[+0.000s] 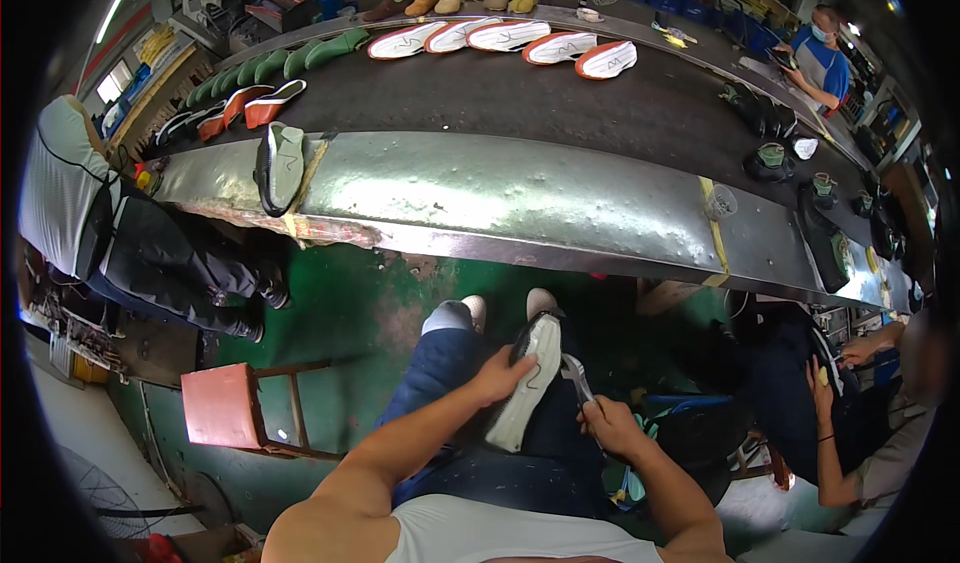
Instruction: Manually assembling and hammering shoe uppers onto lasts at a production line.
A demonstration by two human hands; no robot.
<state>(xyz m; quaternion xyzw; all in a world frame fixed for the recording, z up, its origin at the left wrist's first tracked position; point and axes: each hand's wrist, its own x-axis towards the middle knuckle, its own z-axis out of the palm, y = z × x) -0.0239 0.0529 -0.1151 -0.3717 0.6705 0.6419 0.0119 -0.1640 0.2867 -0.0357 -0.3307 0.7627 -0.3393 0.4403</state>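
Over my lap, a shoe (530, 388) lies sole up, its pale underside marked with a dark wavy line and its upper edged in black. My left hand (502, 375) grips it by the side, thumb across the sole. A pair of metal pincers (577, 375) is in my right hand (610, 425), fingers closed round the handles. The curved head of the pincers is beside the shoe's right edge; whether they touch is hard to tell.
A metal-edged bench (480, 193) crosses ahead, with a dark belt (450, 98) behind bearing rows of shoes. One pale-soled shoe (283, 168) stands on the metal edge. A red-topped stool (222, 406) is at left. Co-workers are left, right and across.
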